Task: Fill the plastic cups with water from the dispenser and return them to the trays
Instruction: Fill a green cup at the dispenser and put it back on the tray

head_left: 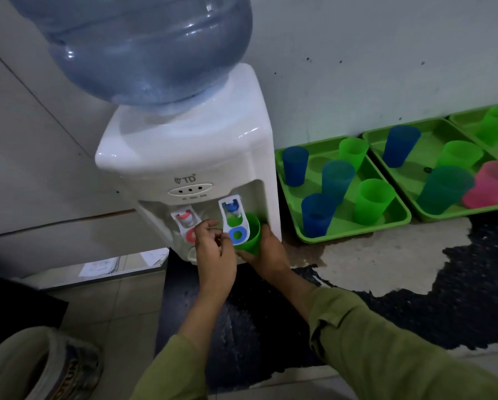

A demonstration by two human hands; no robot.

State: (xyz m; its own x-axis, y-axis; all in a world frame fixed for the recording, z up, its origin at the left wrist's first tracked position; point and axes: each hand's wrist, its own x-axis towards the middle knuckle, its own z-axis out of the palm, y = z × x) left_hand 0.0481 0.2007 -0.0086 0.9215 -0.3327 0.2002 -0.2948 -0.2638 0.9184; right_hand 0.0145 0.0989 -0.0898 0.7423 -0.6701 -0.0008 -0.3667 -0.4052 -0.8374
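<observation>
A white water dispenser [190, 151] with a blue bottle [143, 44] stands on the floor by the wall. My right hand [266, 252] grips a green cup [249, 235] from below and holds it under the blue tap [232, 210]. My left hand [213, 246] has its fingers curled at the blue tap's lever [237, 233], touching it. To the right lies a green tray [357, 226] with several blue and green cups, such as a blue cup [295, 166] at its far left.
A second green tray [426, 215] further right holds blue, green and pink cups, and a third tray [472, 116] lies beyond it. The red tap [185, 219] is left of my left hand. Dark wet patches [415, 284] cover the floor. A shoe [68, 368] shows at bottom left.
</observation>
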